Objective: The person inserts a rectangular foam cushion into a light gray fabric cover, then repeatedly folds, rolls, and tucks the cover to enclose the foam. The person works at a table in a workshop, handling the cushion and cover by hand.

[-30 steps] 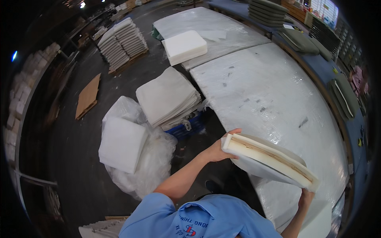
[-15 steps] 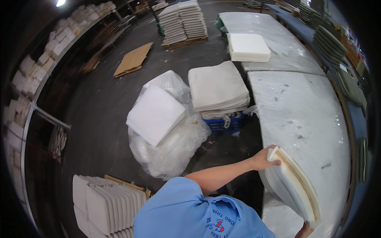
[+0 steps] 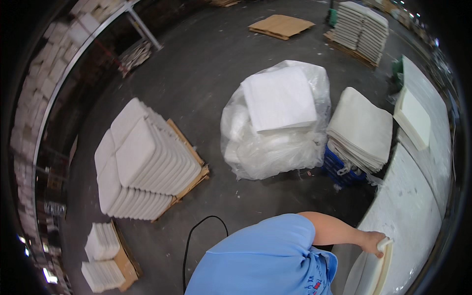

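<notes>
My left hand [image 3: 372, 243] grips the upper corner of a white foam cushion pad [image 3: 372, 275] with a tan strip along its edge. The pad stands on edge beside the plastic-wrapped table [image 3: 415, 206] at the lower right, its lower part cut off by the picture's edge. My right hand is out of the picture. Farther up the table lies a thick white foam block [image 3: 412, 118]. Left of the table, a stack of off-white fabric sheets [image 3: 361, 125] rests on a blue crate [image 3: 339, 167].
A clear plastic bag [image 3: 246, 152] bulges under folded white padding [image 3: 280, 98]. Cushions [image 3: 142, 157] are piled on a pallet to the left, with smaller piles [image 3: 103, 243] below. A black cable [image 3: 189, 241] loops over the floor. Cardboard [image 3: 282, 25] and another cushion stack [image 3: 356, 34] stand farther off.
The view has swung left, so the floor things sit farther right and the left cushion pile shows whole. My left hand keeps its hold on the pad; my right hand has left the picture.
</notes>
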{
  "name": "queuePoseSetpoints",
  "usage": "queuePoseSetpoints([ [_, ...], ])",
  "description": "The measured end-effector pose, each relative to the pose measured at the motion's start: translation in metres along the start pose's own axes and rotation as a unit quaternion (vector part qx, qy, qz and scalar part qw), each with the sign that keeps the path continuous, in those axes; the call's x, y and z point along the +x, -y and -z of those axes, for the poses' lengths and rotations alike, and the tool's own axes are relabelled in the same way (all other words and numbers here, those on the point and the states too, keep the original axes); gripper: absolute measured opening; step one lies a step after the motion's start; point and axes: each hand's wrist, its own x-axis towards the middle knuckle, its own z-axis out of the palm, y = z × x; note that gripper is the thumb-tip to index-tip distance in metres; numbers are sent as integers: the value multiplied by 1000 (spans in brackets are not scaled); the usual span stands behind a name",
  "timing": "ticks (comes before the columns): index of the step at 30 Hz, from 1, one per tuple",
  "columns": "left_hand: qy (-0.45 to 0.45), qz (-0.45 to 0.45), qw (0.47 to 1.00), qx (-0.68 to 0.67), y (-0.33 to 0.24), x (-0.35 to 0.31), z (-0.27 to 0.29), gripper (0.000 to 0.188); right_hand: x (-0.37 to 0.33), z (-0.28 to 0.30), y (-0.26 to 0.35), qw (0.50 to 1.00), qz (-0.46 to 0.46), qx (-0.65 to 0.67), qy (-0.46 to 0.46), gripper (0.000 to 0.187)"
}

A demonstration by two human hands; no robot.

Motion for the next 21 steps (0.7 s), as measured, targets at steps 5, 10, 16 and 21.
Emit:
queuePoseSetpoints([
  [5,9,12,1000,-23,-1,-9,-4,71,15,-6,17,1000,5,4,24,56],
  [10,-38,-28,998,40,7,5,-6,81,20,-13,18,998,-4,58,17,58],
  [16,-37,51,998,33,18,10,-6,84,10,0,-18,968,-78,240,-7,62],
  [21,5,14,999,32,14,23,-14,68,13,26,-88,915,-158,367,-52,71],
])
